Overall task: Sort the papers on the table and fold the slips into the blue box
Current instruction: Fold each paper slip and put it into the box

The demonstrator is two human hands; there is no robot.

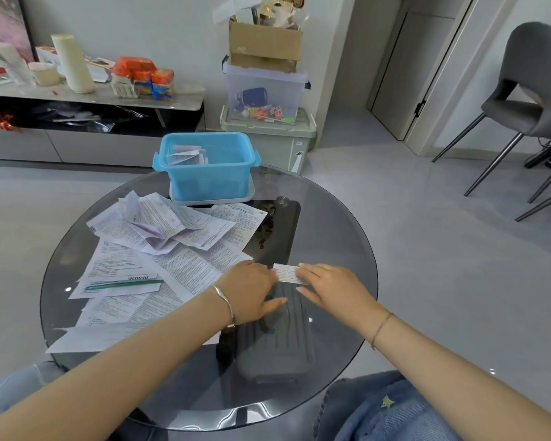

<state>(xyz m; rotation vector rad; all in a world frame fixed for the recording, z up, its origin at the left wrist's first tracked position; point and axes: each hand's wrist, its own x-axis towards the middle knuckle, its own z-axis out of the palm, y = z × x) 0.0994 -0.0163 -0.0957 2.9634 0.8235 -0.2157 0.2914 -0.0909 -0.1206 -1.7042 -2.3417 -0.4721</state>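
Pressing a small printed slip (286,273) flat against the glass counter (337,218), well in front of the blue box (209,168). Touching the slip's left end with the left hand (252,289) and its right end with the right hand (330,288), fingers nearly straight, curling around nothing. Leaving loose papers (159,249) sprawling just in front of the box, with folded slips (186,155) lying inside it.

I see a round smoked-glass bench (331,224). A loose heap of white printed papers (159,249) covers its left half. At the far edge a blue plastic box (209,173) stands on a pale flat lid (250,194). A small white printed slip (286,272) lies just right of the papers.
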